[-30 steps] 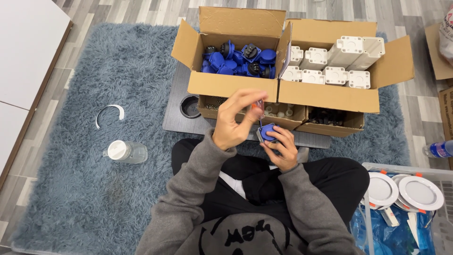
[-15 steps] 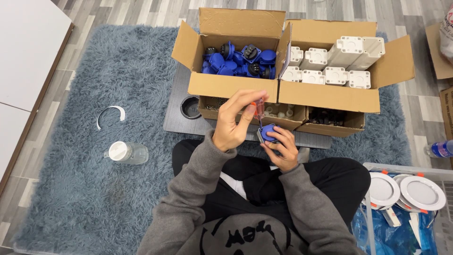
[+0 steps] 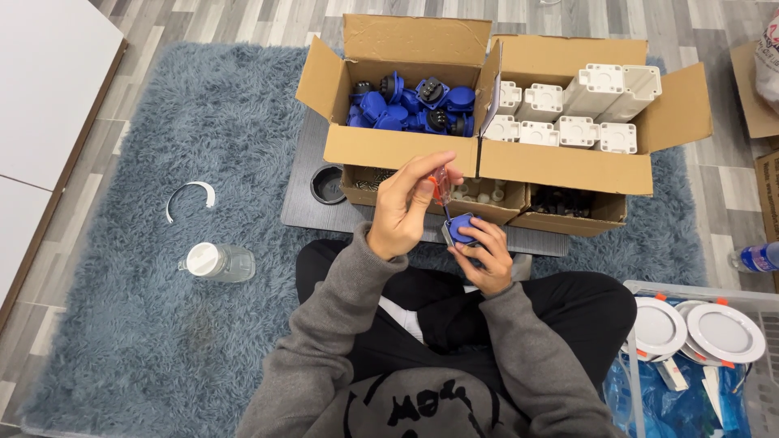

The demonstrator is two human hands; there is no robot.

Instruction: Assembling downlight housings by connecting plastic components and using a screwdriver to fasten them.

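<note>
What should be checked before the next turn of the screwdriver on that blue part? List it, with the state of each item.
1. Left hand has the red-handled screwdriver in its grip: ok.
2. Right hand holds the blue part steady: ok.
3. Screwdriver tip seated in a screw: cannot tell, too small.
4. Screwdriver roughly upright over the part: ok.
5. More blue parts within sight in the left cardboard box: ok.
6. White parts stocked in the right cardboard box: ok.
</note>
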